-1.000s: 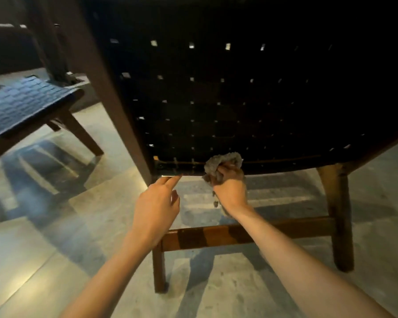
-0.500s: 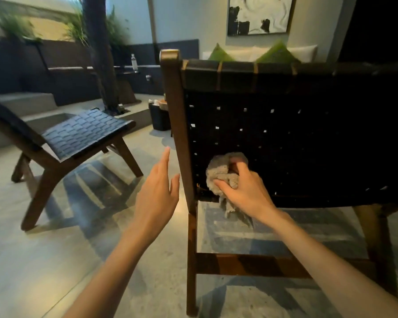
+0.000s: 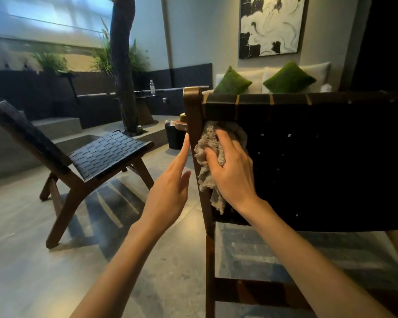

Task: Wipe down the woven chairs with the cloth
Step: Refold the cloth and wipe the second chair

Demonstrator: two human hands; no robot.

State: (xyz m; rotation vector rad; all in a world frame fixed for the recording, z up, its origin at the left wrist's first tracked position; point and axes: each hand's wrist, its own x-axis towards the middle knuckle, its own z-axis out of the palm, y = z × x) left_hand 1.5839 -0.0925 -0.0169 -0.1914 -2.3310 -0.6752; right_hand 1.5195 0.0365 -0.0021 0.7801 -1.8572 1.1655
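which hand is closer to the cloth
Right. The right hand grips the cloth against the chair back; the left hand is open just left of it, on the other side of the wooden post.

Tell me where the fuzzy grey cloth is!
In the head view, the crumpled grey terry cloth sits mid-frame under the right hand, pressed against the near black woven chair back beside its brown wooden post.

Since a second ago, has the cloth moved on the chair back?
Yes, upward: the cloth climbed the woven back from its bottom edge to just under the top rail.
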